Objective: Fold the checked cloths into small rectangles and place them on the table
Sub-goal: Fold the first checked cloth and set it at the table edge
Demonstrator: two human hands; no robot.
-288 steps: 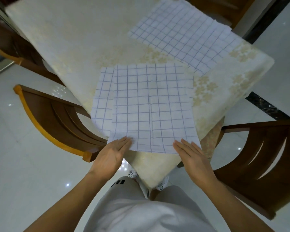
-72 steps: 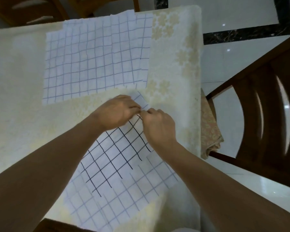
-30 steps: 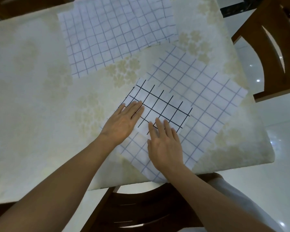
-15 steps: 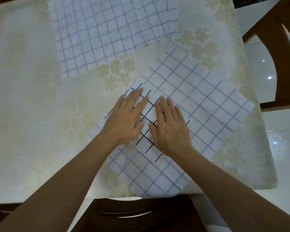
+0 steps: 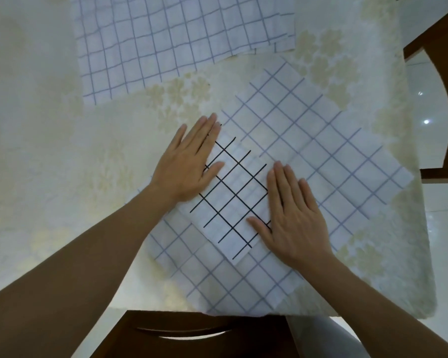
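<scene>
Both hands flat | left hand (image 5: 189, 166), right hand (image 5: 292, 215) | folded cloth (image 5: 233, 195)

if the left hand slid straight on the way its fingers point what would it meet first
The left hand points away and rightward over bare tablecloth; first in line looks to be the near edge of the far checked cloth.

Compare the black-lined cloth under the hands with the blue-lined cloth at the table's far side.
The black-lined cloth is a small folded rectangle; the far cloth is larger, paler-lined. The black-lined cloth lies on another cloth under the left hand and right hand; the far cloth lies untouched. Both are white checked.
</scene>
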